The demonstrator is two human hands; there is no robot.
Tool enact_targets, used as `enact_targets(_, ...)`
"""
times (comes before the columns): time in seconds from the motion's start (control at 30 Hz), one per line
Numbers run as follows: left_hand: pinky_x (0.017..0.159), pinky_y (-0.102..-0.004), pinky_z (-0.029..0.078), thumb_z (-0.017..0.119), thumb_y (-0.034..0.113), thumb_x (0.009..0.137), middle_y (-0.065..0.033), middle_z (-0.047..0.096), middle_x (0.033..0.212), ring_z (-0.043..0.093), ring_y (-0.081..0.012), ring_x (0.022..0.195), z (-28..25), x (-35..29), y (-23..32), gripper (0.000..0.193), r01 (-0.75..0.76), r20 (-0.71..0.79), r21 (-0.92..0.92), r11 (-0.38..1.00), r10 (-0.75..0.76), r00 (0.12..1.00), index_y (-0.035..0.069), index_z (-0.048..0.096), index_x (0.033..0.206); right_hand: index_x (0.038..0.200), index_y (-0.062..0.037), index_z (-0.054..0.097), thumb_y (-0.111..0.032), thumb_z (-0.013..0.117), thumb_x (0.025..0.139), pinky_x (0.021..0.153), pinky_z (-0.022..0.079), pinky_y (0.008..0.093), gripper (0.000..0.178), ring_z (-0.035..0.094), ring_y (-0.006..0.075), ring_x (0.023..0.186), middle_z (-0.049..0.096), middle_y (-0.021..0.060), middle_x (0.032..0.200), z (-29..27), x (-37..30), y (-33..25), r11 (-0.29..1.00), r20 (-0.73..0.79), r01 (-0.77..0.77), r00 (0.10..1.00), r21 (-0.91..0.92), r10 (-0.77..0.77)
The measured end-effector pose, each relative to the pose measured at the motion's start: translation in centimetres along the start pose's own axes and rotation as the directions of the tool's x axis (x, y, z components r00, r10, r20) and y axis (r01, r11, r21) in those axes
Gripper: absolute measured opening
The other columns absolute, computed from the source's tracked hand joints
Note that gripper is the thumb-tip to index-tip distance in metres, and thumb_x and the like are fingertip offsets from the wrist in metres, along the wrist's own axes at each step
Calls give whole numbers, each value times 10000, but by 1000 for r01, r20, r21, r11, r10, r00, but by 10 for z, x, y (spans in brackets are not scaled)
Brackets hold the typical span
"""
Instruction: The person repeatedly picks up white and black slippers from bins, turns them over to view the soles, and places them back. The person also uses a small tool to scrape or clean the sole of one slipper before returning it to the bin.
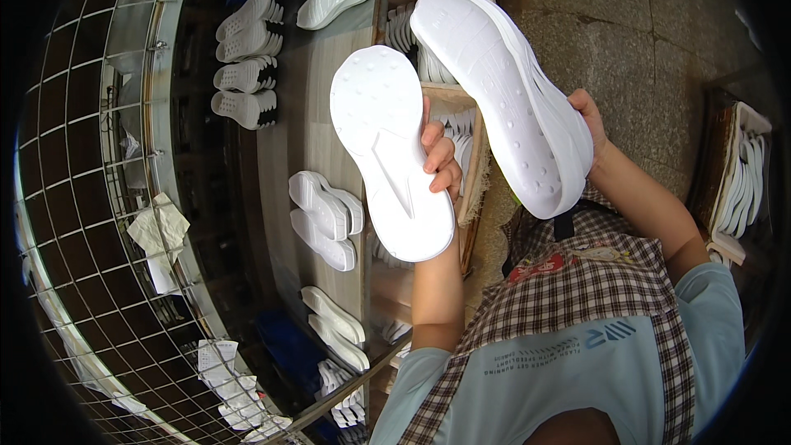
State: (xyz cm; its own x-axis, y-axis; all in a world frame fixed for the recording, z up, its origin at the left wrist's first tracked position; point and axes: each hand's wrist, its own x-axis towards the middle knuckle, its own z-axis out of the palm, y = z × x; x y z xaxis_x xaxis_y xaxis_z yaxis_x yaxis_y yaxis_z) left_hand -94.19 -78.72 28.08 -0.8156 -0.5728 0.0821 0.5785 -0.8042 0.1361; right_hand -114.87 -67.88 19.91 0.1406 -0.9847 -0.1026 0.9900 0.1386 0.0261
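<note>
In my left hand (441,155) is a white shoe sole (391,107), held upright with a flat, bright face showing a recessed wedge shape and small round dimples. My fingers wrap round its right edge. My right hand (587,119) grips a second, larger-looking white sole (503,91) by its right side, near the heel end. This sole is tilted, its toe end up and to the left, and shows a hollowed inner face with small round bumps and a thick ridged sidewall. The two soles are close side by side but apart. Most of my right fingers are hidden behind the sole.
On the narrow bench (329,136) to the left lie pairs of white soles (325,218). Stacked soles (245,62) stand farther left, beside a wire grid (91,156) with papers clipped on. Bins of soles (457,128) stand behind my left hand; another bin (741,181) is at far right.
</note>
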Motion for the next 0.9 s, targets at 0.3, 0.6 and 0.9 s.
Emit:
enact_targets(0.3, 866, -370, 507, 546, 227, 912, -159, 513, 1202, 541, -225, 1085, -5, 9, -30, 522, 282, -526, 715, 640, 226, 820, 32, 320, 1340, 1392, -22, 279, -186, 474, 690, 1008, 407, 396, 746, 507, 271, 1172, 441, 176, 1331, 9, 11, 17, 871, -12, 45, 998, -489, -58)
enact_targets(0.6, 1046, -393, 311, 607, 220, 873, -227, 357, 1364, 379, -294, 1254, -5, -31, -16, 692, 353, -331, 935, 44, 469, 819, -22, 221, 1395, 1312, 7, 391, -377, 584, 858, 891, 509, 379, 625, 591, 226, 1056, 542, 167, 1217, -9, 36, 12, 798, -210, -267, 961, -541, 179)
enact_targets(0.9, 1089, -473, 188, 748, 263, 729, -254, 330, 1400, 222, -406, 1338, -16, -190, 126, 776, 795, 116, 328, -510, 857, 502, -48, 367, 1329, 1172, 66, 532, -303, 587, 873, 750, 578, 352, 478, 673, 204, 830, 650, 176, 1007, -12, 57, 31, 891, -262, -296, 942, -345, 212)
